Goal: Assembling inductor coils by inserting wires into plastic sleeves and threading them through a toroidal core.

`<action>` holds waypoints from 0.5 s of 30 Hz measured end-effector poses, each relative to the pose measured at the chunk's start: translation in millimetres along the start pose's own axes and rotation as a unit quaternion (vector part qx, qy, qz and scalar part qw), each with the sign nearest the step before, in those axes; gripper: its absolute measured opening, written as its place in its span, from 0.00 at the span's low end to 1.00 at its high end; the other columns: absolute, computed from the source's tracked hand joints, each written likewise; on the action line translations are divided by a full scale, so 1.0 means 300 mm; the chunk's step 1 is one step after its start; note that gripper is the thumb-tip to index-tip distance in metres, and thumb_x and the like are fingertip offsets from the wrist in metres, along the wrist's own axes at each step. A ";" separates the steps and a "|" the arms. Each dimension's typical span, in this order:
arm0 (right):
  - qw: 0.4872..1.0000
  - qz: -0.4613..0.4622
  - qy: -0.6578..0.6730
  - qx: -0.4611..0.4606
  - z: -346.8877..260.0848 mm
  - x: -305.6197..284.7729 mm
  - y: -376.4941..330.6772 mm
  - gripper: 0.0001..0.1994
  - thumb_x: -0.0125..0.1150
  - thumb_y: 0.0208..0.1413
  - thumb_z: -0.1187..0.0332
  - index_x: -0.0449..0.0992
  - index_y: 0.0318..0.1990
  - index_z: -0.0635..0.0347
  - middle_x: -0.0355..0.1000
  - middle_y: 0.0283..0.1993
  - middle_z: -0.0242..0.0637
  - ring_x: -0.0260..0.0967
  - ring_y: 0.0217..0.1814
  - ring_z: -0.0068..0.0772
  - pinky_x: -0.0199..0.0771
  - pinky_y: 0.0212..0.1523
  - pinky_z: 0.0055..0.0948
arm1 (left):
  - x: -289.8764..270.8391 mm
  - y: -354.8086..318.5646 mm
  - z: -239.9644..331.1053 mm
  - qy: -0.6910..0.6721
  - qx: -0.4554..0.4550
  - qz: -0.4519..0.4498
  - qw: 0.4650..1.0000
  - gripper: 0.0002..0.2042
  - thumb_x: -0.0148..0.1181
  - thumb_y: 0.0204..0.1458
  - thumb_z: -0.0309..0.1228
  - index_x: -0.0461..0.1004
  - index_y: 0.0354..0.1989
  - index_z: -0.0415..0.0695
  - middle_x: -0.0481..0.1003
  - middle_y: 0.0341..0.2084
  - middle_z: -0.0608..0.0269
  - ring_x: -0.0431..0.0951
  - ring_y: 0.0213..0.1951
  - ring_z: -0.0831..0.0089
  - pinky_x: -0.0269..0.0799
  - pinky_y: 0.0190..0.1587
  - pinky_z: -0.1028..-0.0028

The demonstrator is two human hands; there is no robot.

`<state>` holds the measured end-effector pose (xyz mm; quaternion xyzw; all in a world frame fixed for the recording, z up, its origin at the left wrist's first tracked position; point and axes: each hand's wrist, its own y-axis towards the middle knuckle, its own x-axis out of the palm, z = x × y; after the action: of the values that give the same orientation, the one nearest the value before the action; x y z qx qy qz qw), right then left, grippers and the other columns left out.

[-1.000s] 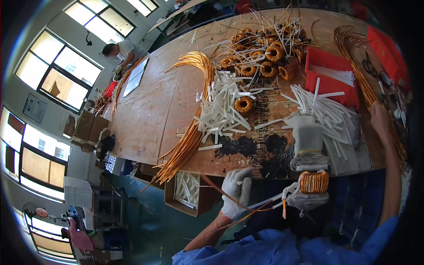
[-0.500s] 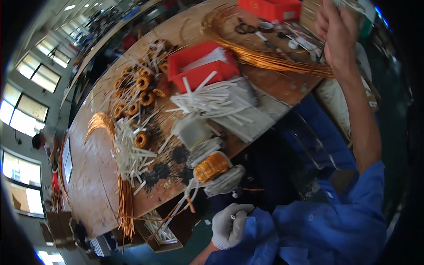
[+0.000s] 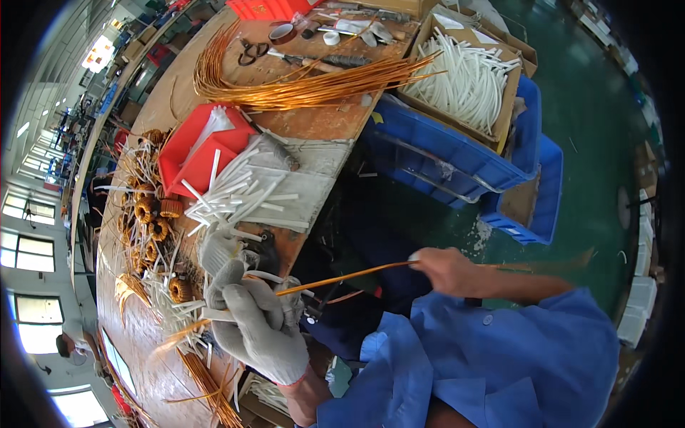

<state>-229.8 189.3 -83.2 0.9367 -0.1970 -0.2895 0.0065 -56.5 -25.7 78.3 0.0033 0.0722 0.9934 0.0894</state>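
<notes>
My left hand (image 3: 260,324), in a whitish knit glove, is closed at the table edge, around copper wire. The copper wire (image 3: 342,279) stretches from the glove across to my bare right hand (image 3: 453,272), whose fingers pinch it. Beyond that hand a blurred length of wire trails to the right. A white sleeve piece (image 3: 214,314) sticks out by the gloved fingers, with blurred copper strands beside it. The glove covers most of what lies beneath it, and I cannot make out the wound coil there.
Finished copper coils (image 3: 146,209) lie heaped at the table's left. A red bin (image 3: 175,153) stands behind cut white tubes (image 3: 246,189). Farther back rests a copper wire bundle (image 3: 307,93). Right of the table, a carton (image 3: 510,100) of white tubes sits on a blue crate (image 3: 435,167).
My right hand has come down from the upper right, drawing the wire. My left hand has moved up and left, from my lap to the table edge. The view has turned rightward.
</notes>
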 end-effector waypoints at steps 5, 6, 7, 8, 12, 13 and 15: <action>0.985 0.072 -0.071 0.138 0.410 0.138 -0.430 0.08 0.63 0.64 0.73 0.79 0.47 0.67 0.77 0.40 0.53 0.78 0.41 0.60 0.79 0.41 0.47 | 0.036 -0.085 -0.082 -0.052 -0.055 -0.039 0.996 0.16 0.56 0.73 0.42 0.78 0.49 0.40 0.69 0.22 0.69 0.56 0.14 0.86 0.47 0.15 0.81; 0.983 0.048 -0.077 0.156 0.441 0.143 -0.458 0.09 0.64 0.64 0.73 0.79 0.48 0.68 0.77 0.41 0.52 0.78 0.41 0.59 0.79 0.42 0.46 | 0.046 -0.109 -0.121 -0.054 -0.060 -0.059 0.995 0.18 0.48 0.76 0.39 0.76 0.46 0.34 0.65 0.14 0.70 0.58 0.14 0.86 0.51 0.16 0.80; 0.985 0.092 -0.021 0.145 0.408 0.156 -0.415 0.15 0.69 0.62 0.71 0.78 0.54 0.66 0.79 0.40 0.49 0.81 0.39 0.49 0.80 0.39 0.42 | 0.038 -0.122 -0.170 -0.078 -0.090 -0.125 0.985 0.17 0.49 0.76 0.39 0.77 0.47 0.34 0.70 0.17 0.67 0.61 0.15 0.85 0.54 0.17 0.80; 0.984 0.064 0.047 0.162 0.311 0.144 -0.320 0.19 0.71 0.61 0.71 0.76 0.58 0.65 0.79 0.41 0.47 0.82 0.38 0.45 0.80 0.38 0.40 | 0.056 -0.146 -0.178 -0.035 -0.163 -0.157 0.973 0.15 0.51 0.75 0.35 0.78 0.47 0.34 0.74 0.21 0.65 0.64 0.17 0.84 0.57 0.20 0.81; 0.975 0.020 0.218 -0.031 -0.129 0.094 0.052 0.30 0.75 0.60 0.71 0.69 0.67 0.66 0.79 0.38 0.43 0.78 0.29 0.35 0.80 0.34 0.33 | 0.047 -0.280 -0.343 0.060 -0.150 -0.352 0.922 0.09 0.54 0.71 0.28 0.79 0.45 0.36 0.78 0.38 0.63 0.77 0.39 0.74 0.72 0.45 0.72; 0.977 0.021 0.201 -0.067 -0.149 0.111 0.085 0.29 0.73 0.60 0.73 0.70 0.67 0.65 0.78 0.38 0.43 0.76 0.27 0.38 0.79 0.32 0.34 | 0.028 -0.275 -0.293 0.023 -0.207 -0.299 0.931 0.08 0.55 0.71 0.28 0.78 0.44 0.35 0.78 0.38 0.63 0.77 0.39 0.73 0.71 0.45 0.74; 0.978 -0.011 0.150 -0.142 -0.167 0.116 0.126 0.25 0.70 0.61 0.77 0.73 0.66 0.63 0.78 0.37 0.44 0.73 0.25 0.43 0.76 0.29 0.37 | -0.022 -0.239 -0.212 0.036 -0.167 -0.199 0.965 0.17 0.51 0.75 0.41 0.75 0.38 0.41 0.66 0.20 0.73 0.61 0.19 0.86 0.54 0.21 0.79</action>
<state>-190.0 136.4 -55.6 0.9612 -0.1402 -0.1704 0.1656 -38.5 33.7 5.0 -0.0618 -0.0923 0.9529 0.2820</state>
